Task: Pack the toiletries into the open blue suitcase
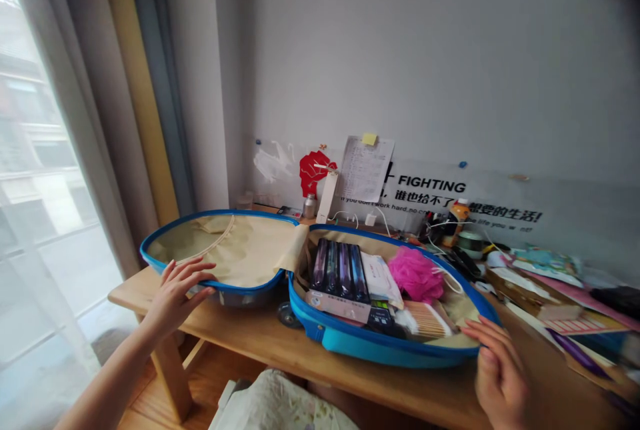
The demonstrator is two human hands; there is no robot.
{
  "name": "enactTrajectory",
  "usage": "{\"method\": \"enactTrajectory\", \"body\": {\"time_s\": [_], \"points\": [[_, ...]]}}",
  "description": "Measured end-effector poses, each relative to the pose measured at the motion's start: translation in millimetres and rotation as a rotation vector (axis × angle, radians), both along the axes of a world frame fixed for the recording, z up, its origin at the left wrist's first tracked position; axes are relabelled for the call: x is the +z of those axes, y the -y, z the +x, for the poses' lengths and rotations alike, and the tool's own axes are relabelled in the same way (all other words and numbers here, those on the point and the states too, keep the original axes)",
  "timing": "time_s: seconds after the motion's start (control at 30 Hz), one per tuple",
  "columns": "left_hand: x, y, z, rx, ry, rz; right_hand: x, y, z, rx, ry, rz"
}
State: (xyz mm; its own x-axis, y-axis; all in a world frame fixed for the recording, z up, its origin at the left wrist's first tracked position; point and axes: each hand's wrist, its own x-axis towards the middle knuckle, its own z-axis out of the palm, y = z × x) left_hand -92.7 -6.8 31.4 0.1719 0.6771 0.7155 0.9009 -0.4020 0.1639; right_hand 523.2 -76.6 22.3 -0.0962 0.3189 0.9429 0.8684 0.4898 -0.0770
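A blue suitcase lies open on a wooden table, its beige-lined empty-looking half (250,247) at the left and its packed half (395,352) at the right. My left hand (183,290) rests on the left half's near rim with fingers spread. At the right half's near right rim is my right hand (500,363), fingers extended and touching the edge. The packed half holds a box of dark tubes (340,273), a white packet (380,277), a pink mesh puff (415,273) and a bundle of thin sticks (425,320).
The wooden table (250,337) carries papers and packets (550,283) at the right. Behind the suitcase stand an orange bottle (456,220), a small jar (470,243) and a white upright device (327,197). Curtains (135,83) hang at the left.
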Motion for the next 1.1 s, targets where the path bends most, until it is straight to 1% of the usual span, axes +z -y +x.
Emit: {"method": "enactTrajectory", "body": {"time_s": [0.2,0.4,0.5,0.6,0.7,0.77,0.83,0.93,1.0,1.07,1.1], "points": [[2.7,0.6,15.3,-0.017,-0.004,0.013,5.0,2.6,11.7,-0.007,0.026,0.006],[6.3,4.1,42.7,-0.046,0.009,-0.003,9.0,8.9,27.4,-0.071,-0.089,-0.012],[5.6,6.9,56.6,-0.066,0.007,0.023,19.3,13.9,39.7,-0.116,-0.194,-0.053],[4.0,11.0,72.8,-0.081,-0.004,0.039,40.9,17.1,50.9,-0.201,-0.276,-0.120],[3.7,15.7,92.4,-0.092,-0.013,0.057,69.7,15.1,50.3,-0.254,-0.303,-0.295],[4.7,18.7,106.5,-0.100,-0.015,0.072,86.8,9.0,41.7,-0.259,-0.282,-0.455],[6.1,21.6,120.2,-0.113,-0.014,0.085,98.5,-0.7,28.6,-0.271,-0.236,-0.635],[7.5,25.9,138.0,-0.140,-0.004,0.102,106.1,-17.3,6.9,-0.319,-0.157,-0.884],[7.4,28.9,147.9,-0.151,0.006,0.105,107.3,-26.0,-5.5,-0.397,-0.076,-1.027],[7.0,31.7,157.1,-0.148,0.025,0.092,107.2,-32.2,-14.2,-0.492,0.026,-1.124],[6.7,33.1,161.8,-0.146,0.035,0.084,106.7,-34.6,-16.6,-0.529,0.068,-1.145]]}}
